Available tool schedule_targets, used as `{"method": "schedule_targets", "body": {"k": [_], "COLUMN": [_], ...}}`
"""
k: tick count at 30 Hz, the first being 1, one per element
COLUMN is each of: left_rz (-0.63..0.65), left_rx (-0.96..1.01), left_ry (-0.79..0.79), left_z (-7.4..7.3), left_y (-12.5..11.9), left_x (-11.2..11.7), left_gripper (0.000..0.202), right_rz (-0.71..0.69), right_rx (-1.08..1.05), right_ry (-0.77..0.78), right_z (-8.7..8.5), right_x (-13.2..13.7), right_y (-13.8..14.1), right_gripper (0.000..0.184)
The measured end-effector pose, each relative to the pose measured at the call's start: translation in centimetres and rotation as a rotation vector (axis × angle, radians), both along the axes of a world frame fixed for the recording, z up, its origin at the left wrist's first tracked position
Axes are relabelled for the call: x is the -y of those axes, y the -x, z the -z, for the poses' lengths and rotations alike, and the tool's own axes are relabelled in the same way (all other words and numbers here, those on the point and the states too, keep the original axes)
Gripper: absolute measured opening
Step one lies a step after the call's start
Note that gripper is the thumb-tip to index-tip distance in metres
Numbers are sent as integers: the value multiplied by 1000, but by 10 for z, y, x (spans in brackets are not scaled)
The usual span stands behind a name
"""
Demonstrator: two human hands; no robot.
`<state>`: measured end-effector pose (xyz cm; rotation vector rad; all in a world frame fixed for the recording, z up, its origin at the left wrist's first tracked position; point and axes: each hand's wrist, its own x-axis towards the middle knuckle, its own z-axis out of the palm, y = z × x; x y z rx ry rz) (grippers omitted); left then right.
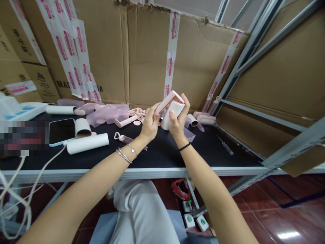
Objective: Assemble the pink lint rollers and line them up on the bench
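My left hand point(150, 124) is closed around a long pale-pink plastic part point(165, 102), which slants up to the right. My right hand point(180, 119) grips a white tube-shaped shell point(177, 107) with a pinkish top edge, the thumb pressed on its near side. The far end of the pink part meets or overlaps the top of the shell; whether the two are joined I cannot tell. Both are held up over the black worktop point(162, 156). Below my left hand lies a translucent pink piece point(129, 139) with a heart-shaped loop. My fingers hide part of both held pieces.
Along the back lie translucent lilac pieces point(109, 114), pink plastic parts point(126, 121) and hollow white tubes point(82, 128). A phone point(62, 132) and a white cylinder point(88, 143) are at left. At right are a screwdriver point(225, 145) and a metal rack post point(291, 149). Cardboard point(147, 61) stands behind.
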<state>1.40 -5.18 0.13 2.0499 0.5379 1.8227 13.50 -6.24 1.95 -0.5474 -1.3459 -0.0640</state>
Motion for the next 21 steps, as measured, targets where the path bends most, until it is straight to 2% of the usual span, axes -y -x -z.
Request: {"method": "schedule_targets", "body": {"k": [4,6,8,12,14,18,21], "left_rz": [-5,43,147,394,494,647,665], "left_rx": [-22,-13,31,182,219,255,294], "left_ry": [-16,24,168,647,822,991,1013], "left_z": [-3,-3,-2,-1,-3,-12,-13], "left_y": [1,0,-3,-13,-16,-18,-17], "left_x": [2,2,2,6,10,14,11], "left_gripper": [55,54,50,38,34,32,28], "right_rz": [-23,-23,-21,-55,-61,28,72], "right_rx": [-36,-66,-106,-197,-207,-226,-233], "right_ry": [33,57,83,161,187,190,222], "right_z": [-1,0,1,3,4,6,8], "right_x": [0,-3,-7,-16,-21,-29,-33], "right_y": [2,2,1,-4,-8,-12,-12], "right_gripper": [62,61,59,56,54,49,49]}}
